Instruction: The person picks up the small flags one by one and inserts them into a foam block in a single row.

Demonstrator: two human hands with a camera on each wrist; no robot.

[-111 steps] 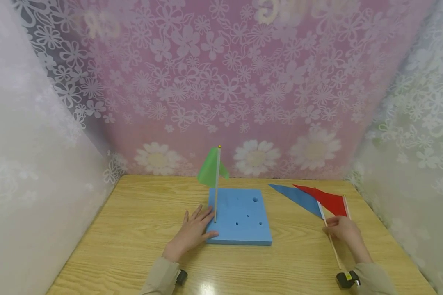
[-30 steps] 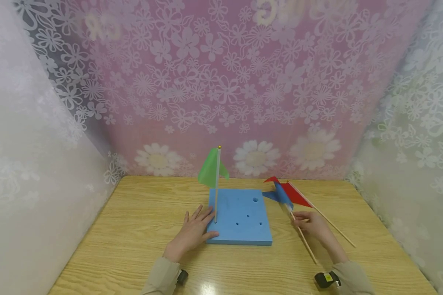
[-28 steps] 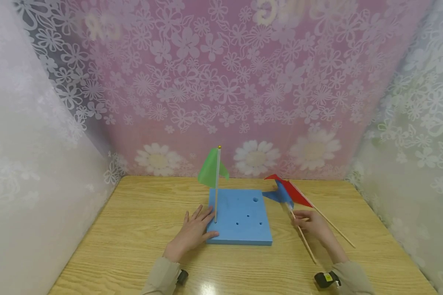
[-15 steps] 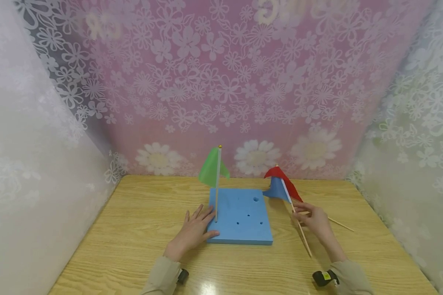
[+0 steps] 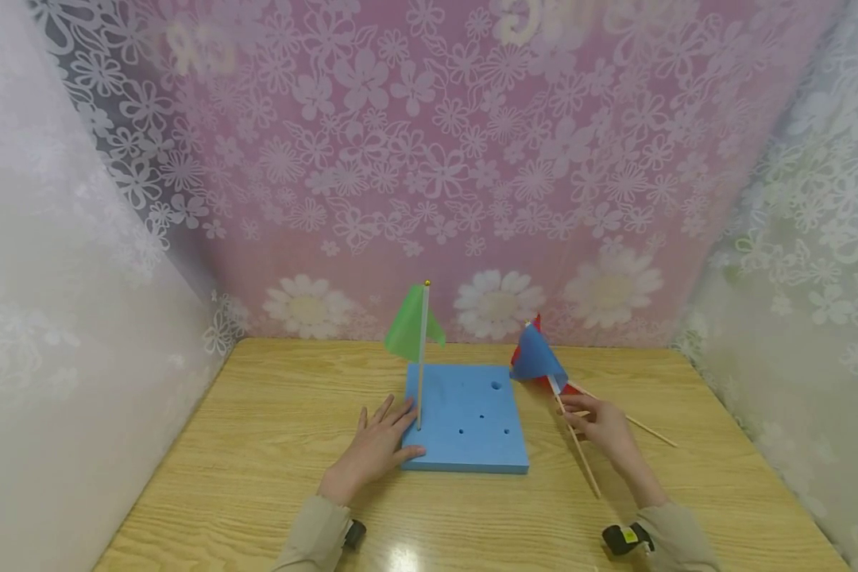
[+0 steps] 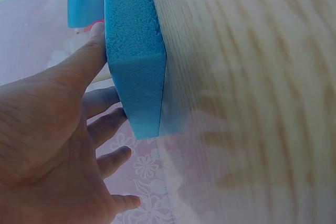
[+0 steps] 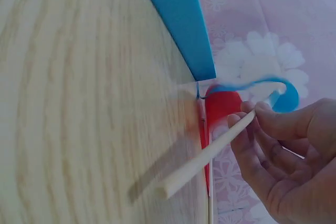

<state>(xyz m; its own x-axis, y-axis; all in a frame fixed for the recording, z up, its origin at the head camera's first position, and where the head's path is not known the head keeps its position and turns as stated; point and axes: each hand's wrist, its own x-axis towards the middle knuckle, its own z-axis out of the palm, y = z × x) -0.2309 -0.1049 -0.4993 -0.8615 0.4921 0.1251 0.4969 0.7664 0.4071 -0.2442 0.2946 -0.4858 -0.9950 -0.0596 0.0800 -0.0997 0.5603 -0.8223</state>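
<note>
My left hand (image 5: 376,446) rests with spread fingers on the left edge of a blue foam board (image 5: 446,453); in the left wrist view its thumb and fingers lie along the board's side. A green flag (image 5: 405,327) stands upright in a hole near that hand. To the right of the board, my right hand (image 5: 604,429) pinches the wooden stick of a blue flag (image 5: 536,353) just below the cloth. Its stick slants down toward me, and the right wrist view shows the lower end raised off the table. A red flag (image 5: 570,388) lies partly hidden behind the blue one.
Several holes show in the board, with a larger hole (image 5: 496,385) near its back right corner. The red flag's stick (image 5: 651,430) points toward the right on the wooden table (image 5: 257,413). A floral backdrop (image 5: 429,159) rises behind, and pale patterned walls flank both sides.
My right hand has carried the blue flag leftward toward the board. The red flag has shifted and turned along with it, now mostly behind the blue cloth. The left hand stays put.
</note>
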